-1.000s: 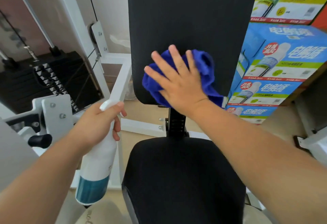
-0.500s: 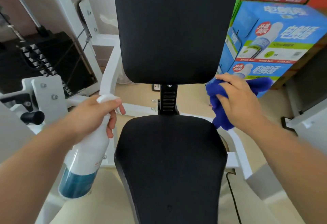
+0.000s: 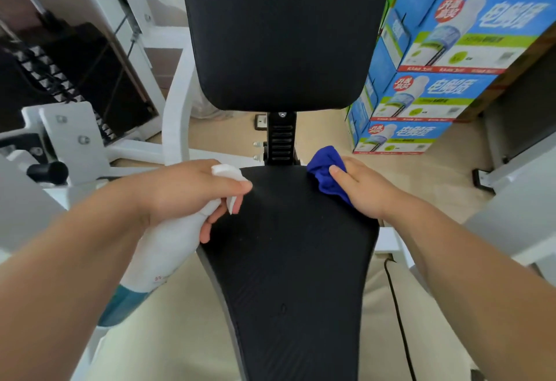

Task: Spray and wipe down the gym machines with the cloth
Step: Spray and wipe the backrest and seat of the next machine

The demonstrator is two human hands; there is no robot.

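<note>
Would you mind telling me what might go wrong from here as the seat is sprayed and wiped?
1. The spray bottle in the left hand seems aimed across the seat pad towards the right hand, so mist may land on skin.
2. The blue cloth is bunched at the pad's rear corner, so the front could be missed.
3. Overspray might wet the cardboard boxes.

Nothing reads clearly. At 2 o'clock, the stacked blue cartons (image 3: pixel 445 88) each carry three large white Chinese characters and a red round badge with white characters, all too blurred to make out. Tiny red print on the spray bottle (image 3: pixel 168 248) at 8 o'clock is illegible.
</note>
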